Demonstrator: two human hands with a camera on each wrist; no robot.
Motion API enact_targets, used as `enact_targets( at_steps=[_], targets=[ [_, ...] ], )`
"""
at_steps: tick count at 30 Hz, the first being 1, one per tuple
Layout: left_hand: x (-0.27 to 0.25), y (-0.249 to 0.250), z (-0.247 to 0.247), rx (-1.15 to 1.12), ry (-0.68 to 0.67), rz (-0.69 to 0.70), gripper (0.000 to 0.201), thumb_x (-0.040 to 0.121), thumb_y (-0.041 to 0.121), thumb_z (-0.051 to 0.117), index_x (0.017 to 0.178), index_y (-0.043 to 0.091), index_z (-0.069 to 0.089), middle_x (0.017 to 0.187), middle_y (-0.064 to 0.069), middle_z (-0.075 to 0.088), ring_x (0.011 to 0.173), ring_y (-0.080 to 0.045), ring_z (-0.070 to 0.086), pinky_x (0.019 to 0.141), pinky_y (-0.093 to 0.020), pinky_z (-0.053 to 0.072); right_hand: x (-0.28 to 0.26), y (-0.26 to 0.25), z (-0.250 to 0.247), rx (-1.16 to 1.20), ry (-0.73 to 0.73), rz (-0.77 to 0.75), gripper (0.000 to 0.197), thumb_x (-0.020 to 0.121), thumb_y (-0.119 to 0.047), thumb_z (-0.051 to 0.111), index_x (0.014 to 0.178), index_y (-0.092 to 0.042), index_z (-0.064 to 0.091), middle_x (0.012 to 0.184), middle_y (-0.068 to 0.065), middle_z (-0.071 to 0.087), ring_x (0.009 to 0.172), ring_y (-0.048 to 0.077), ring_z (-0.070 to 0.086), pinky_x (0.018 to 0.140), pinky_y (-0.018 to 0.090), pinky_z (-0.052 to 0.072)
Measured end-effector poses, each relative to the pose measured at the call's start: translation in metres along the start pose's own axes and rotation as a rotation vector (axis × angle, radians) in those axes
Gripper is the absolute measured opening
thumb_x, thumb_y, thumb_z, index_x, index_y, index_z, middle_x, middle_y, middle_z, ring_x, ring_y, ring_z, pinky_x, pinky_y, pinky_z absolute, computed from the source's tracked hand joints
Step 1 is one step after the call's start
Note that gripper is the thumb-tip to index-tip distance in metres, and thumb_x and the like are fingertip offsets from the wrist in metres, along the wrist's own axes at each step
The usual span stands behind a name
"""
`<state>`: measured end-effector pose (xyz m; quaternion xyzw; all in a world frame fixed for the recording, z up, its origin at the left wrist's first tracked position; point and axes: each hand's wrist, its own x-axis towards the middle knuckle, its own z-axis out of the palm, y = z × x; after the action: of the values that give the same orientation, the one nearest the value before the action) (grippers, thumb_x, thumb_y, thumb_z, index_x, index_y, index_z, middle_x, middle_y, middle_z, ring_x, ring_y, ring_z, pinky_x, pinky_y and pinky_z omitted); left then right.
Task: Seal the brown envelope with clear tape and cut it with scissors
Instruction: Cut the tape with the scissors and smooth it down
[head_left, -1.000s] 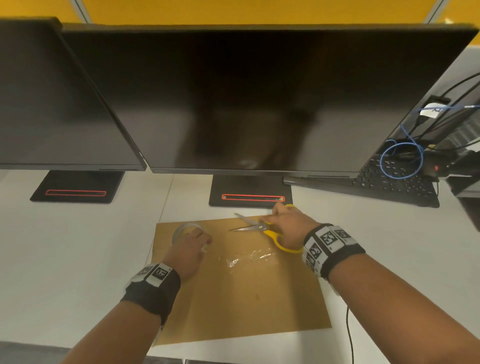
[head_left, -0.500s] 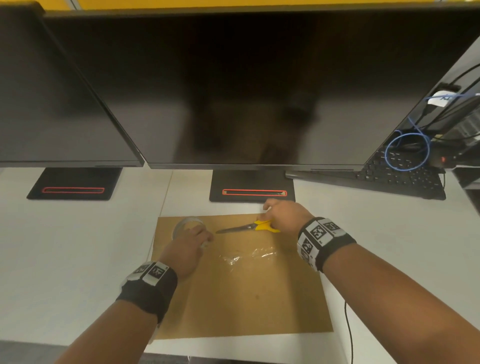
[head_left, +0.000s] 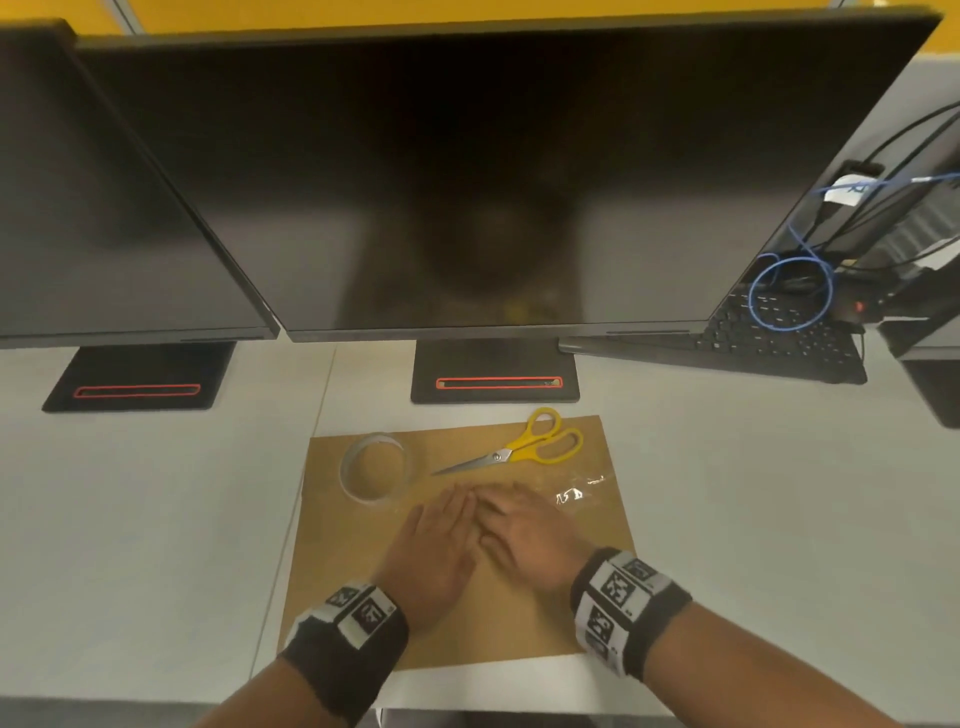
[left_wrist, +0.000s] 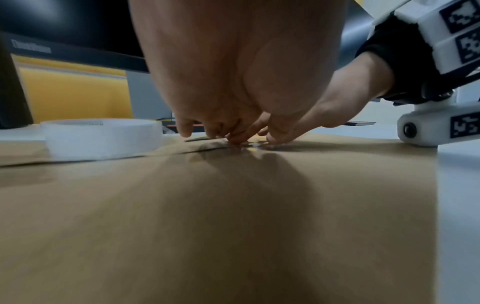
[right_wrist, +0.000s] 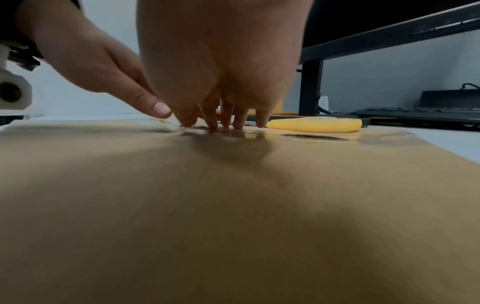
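White desk (head_left: 156, 519) carries everything under two dark monitors (head_left: 467, 182). My left hand (head_left: 431, 551) and right hand (head_left: 524, 540) lie flat, fingers straight and tips touching, gripping nothing, pressing the flat brown paper envelope (head_left: 519, 623). Just beyond my left fingertips sits the clear tape roll (head_left: 373, 467); beyond my right, the yellow-handled steel scissors (head_left: 519, 451), shut. Crinkled clear tape (head_left: 576, 491) lies beside my right hand. Bare desk opens either side.

The left hand (left_wrist: 233, 67) reaches down with its fingers (left_wrist: 185, 128) touching the brown envelope (left_wrist: 233, 216), which fills the foreground. The right hand (left_wrist: 345, 92) meets it from the right, fingertips touching the same spot. A roll of clear tape (left_wrist: 103, 137) lies flat on the envelope, left of the fingers.
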<state>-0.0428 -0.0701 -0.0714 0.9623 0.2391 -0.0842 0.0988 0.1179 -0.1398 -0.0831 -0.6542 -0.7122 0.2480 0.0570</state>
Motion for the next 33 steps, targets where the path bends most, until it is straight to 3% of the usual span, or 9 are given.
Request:
enact_targets(
  at_steps=[3, 6, 11, 16, 17, 19, 21, 29, 33],
  targets=[
    [-0.010, 0.004, 0.008, 0.017, -0.053, -0.040, 0.065, 0.097, 0.045, 0.017, 0.142, 0.001, 0.033, 0.129, -0.008, 0.063, 0.115, -0.019, 0.062, 0.092, -0.038, 0.051, -0.013, -0.002, 0.010, -0.018, -0.028, 0.012, 0.072, 0.087, -0.047, 0.018, 0.150, -0.011, 0.016, 0.160, 0.004, 0.010, 0.148, 0.021, 0.006, 0.117, 0.039, -0.005],
    [-0.017, 0.001, 0.016, 0.023, -0.058, -0.034, 0.076, 0.095, 0.052, 0.018, 0.149, 0.003, -0.004, 0.137, -0.010, 0.055, 0.128, -0.021, 0.044, 0.100, -0.046, 0.028, -0.016, -0.003, 0.023, -0.084, -0.019, 0.008, 0.073, 0.089, -0.050, 0.019, 0.150, -0.010, 0.013, 0.160, 0.005, 0.009, 0.147, 0.026, 0.005, 0.116, 0.050, -0.003],
    [-0.012, 0.007, 0.018, -0.024, -0.132, -0.109, 0.075, 0.089, 0.058, 0.025, 0.138, 0.002, 0.033, 0.134, -0.012, 0.058, 0.122, -0.024, 0.057, 0.099, -0.047, 0.027, -0.019, -0.005, 0.021, -0.097, -0.049, 0.090, 0.079, 0.082, -0.057, 0.009, 0.151, -0.019, -0.004, 0.155, -0.009, -0.015, 0.144, 0.013, -0.014, 0.106, 0.038, -0.023],
    [-0.011, 0.010, 0.015, 0.031, -0.186, -0.156, 0.086, 0.093, 0.058, 0.000, 0.127, 0.003, 0.057, 0.134, -0.012, 0.057, 0.117, -0.023, 0.062, 0.092, -0.053, 0.049, -0.028, -0.001, 0.025, -0.061, 0.013, 0.182, 0.083, 0.083, -0.064, 0.015, 0.151, -0.020, -0.003, 0.154, -0.008, -0.017, 0.147, 0.014, -0.007, 0.114, 0.038, -0.013],
    [-0.010, 0.012, 0.010, 0.037, -0.183, -0.161, 0.091, 0.091, 0.061, -0.006, 0.133, 0.002, 0.050, 0.143, -0.013, 0.047, 0.126, -0.023, 0.054, 0.095, -0.054, 0.046, -0.031, 0.001, 0.025, -0.061, 0.013, 0.201, 0.085, 0.083, -0.067, 0.017, 0.151, -0.021, -0.004, 0.156, -0.008, -0.015, 0.147, 0.013, -0.007, 0.114, 0.036, -0.013],
    [-0.007, 0.012, 0.004, 0.081, -0.263, -0.127, 0.102, 0.070, 0.069, -0.029, 0.146, 0.007, 0.001, 0.155, -0.009, -0.006, 0.145, -0.018, 0.005, 0.114, -0.055, 0.019, -0.035, 0.004, 0.023, -0.062, -0.001, 0.233, 0.092, 0.081, -0.077, 0.017, 0.151, -0.022, -0.007, 0.158, -0.008, -0.016, 0.146, 0.010, -0.011, 0.115, 0.032, -0.012],
    [-0.008, 0.013, -0.001, 0.050, -0.381, -0.121, 0.102, 0.050, 0.069, -0.037, 0.134, 0.013, -0.030, 0.143, -0.002, -0.036, 0.139, -0.013, -0.024, 0.117, -0.050, -0.004, -0.039, 0.007, 0.021, -0.062, 0.004, 0.267, 0.100, 0.072, -0.082, 0.009, 0.150, -0.022, -0.009, 0.155, -0.009, -0.021, 0.144, 0.007, -0.016, 0.119, 0.033, -0.008],
    [-0.005, 0.015, -0.003, 0.128, -0.469, -0.156, 0.078, 0.086, 0.066, 0.001, 0.130, 0.013, -0.034, 0.143, -0.001, -0.038, 0.146, -0.019, -0.018, 0.116, -0.051, -0.009, -0.059, 0.033, 0.009, -0.017, 0.032, 0.471, 0.121, 0.062, -0.093, 0.021, 0.149, -0.019, -0.018, 0.156, -0.005, -0.025, 0.145, 0.010, -0.019, 0.120, 0.035, -0.007],
    [-0.001, 0.023, -0.014, 0.163, -0.482, -0.172, 0.081, 0.096, 0.056, 0.021, 0.145, 0.008, -0.022, 0.157, -0.008, -0.025, 0.148, -0.022, -0.014, 0.117, -0.049, -0.006, -0.065, 0.039, 0.005, -0.017, 0.041, 0.523, 0.122, 0.062, -0.093, 0.024, 0.149, -0.018, -0.018, 0.157, -0.005, -0.023, 0.146, 0.011, -0.017, 0.119, 0.044, -0.009]
  ],
)
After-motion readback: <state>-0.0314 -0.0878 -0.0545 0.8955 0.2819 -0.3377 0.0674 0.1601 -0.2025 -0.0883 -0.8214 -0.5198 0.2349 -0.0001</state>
